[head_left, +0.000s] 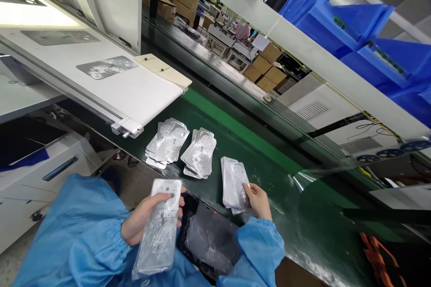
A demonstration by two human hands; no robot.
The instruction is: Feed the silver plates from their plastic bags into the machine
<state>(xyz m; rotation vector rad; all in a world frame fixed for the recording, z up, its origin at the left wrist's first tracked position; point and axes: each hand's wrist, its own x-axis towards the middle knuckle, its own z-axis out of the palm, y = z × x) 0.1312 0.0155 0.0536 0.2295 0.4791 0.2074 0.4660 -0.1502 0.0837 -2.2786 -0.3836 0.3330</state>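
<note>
My left hand [143, 219] is closed around a stack of flat silvery plates in clear film [158, 231], held over my lap. My right hand [257, 199] rests its fingers on another pile of the same plates [232, 184] lying on the dark green belt [262, 143], gripping the pile's near edge. Two more fanned piles lie further left on the belt: one [166, 143] near the white conveyor's end and one [200, 152] beside it. Both my sleeves are blue.
A white conveyor [134, 89] carries single grey plates [106, 67] toward its end above the belt. A dark tray or screen [208, 237] sits at the belt's near edge. Blue bins [357, 27] line a shelf at the upper right. Cardboard boxes stand far behind.
</note>
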